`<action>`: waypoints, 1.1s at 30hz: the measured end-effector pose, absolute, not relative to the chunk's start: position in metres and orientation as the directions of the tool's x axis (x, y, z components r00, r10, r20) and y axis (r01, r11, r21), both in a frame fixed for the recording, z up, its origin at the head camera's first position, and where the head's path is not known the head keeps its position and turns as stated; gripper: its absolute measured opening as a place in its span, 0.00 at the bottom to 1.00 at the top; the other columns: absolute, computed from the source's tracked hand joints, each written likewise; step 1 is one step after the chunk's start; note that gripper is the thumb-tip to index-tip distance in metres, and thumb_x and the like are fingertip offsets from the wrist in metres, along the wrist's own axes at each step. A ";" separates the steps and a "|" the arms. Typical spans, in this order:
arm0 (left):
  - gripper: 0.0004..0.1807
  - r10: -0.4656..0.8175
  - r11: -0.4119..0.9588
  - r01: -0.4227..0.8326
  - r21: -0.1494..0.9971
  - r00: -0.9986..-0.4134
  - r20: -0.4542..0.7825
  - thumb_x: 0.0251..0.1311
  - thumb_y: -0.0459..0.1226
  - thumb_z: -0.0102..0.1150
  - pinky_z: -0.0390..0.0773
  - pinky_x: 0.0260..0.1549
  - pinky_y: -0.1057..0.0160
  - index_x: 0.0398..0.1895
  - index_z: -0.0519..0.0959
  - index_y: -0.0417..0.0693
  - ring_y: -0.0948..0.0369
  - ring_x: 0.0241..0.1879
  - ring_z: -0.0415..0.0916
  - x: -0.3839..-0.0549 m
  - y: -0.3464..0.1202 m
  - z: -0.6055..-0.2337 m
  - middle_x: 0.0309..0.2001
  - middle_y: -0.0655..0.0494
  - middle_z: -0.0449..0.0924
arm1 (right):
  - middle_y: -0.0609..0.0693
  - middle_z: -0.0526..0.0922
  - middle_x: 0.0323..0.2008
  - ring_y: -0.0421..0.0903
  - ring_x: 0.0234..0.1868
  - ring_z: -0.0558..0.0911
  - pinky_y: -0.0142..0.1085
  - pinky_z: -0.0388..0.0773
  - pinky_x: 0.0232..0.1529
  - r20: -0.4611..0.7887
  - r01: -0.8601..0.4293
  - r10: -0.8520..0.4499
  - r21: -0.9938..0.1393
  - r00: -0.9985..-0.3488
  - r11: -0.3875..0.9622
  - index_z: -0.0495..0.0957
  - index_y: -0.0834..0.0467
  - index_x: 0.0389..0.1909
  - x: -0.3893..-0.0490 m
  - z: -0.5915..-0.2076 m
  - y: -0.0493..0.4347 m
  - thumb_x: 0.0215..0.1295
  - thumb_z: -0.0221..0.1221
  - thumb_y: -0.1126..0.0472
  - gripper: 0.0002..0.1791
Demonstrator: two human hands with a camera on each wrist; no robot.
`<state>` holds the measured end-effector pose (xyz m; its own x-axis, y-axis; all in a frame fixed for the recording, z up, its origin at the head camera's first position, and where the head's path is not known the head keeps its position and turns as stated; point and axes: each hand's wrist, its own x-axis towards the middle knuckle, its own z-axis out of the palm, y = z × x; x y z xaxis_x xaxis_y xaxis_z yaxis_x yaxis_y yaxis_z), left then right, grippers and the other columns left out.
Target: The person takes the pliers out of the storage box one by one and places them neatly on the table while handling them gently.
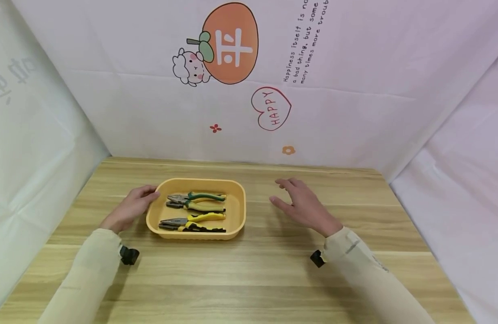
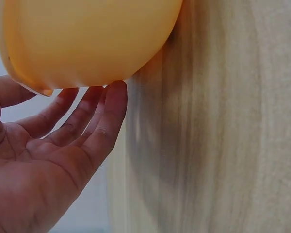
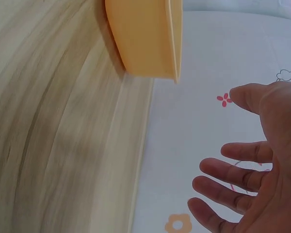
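Observation:
A yellow plastic tray [image 1: 196,235] stands on the left half of the table with several pliers lying in it side by side. At the back are green-handled pliers [image 1: 207,197]; nearer the front lie needle-nose pliers [image 1: 208,217] with yellow handles. My left hand [image 1: 131,206] grips the tray's left end, thumb at the rim and fingertips against the outer wall, as the left wrist view also shows on the tray's side [image 2: 97,43]. To the right of the tray, my right hand [image 1: 306,206] hovers apart from it, fingers spread and holding nothing.
The wooden table [image 1: 216,283] meets a white printed cloth [image 1: 338,121] along its back edge, with more white cloth at both sides. Black straps [image 1: 129,255] sit at both wrists.

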<state>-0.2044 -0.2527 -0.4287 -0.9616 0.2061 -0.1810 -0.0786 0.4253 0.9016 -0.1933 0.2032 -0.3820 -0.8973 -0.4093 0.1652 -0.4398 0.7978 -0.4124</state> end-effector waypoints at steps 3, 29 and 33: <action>0.29 0.208 0.412 -0.086 0.907 -0.960 -0.185 0.83 0.41 0.39 0.80 0.52 0.63 0.74 0.57 0.26 0.42 0.63 0.69 -0.203 -0.252 -0.429 0.67 0.29 0.64 | 0.58 0.77 0.57 0.56 0.56 0.77 0.53 0.78 0.53 0.154 -0.438 -0.415 -0.433 -0.897 0.788 0.71 0.62 0.69 -0.193 -0.383 0.200 0.74 0.58 0.43 0.33; 0.37 0.172 0.273 -0.149 0.950 -0.965 -0.200 0.79 0.49 0.47 0.81 0.51 0.67 0.76 0.56 0.29 0.50 0.60 0.73 -0.199 -0.258 -0.444 0.70 0.30 0.61 | 0.55 0.77 0.59 0.53 0.57 0.77 0.51 0.78 0.55 0.143 -0.478 -0.471 -0.471 -0.870 0.741 0.71 0.60 0.69 -0.188 -0.377 0.169 0.74 0.58 0.42 0.33; 0.37 0.158 0.259 -0.154 0.953 -0.967 -0.200 0.79 0.50 0.48 0.82 0.50 0.66 0.75 0.57 0.28 0.56 0.56 0.76 -0.198 -0.259 -0.446 0.70 0.29 0.61 | 0.55 0.77 0.58 0.54 0.58 0.77 0.51 0.79 0.56 0.140 -0.486 -0.481 -0.469 -0.865 0.738 0.71 0.60 0.69 -0.187 -0.376 0.164 0.74 0.58 0.42 0.33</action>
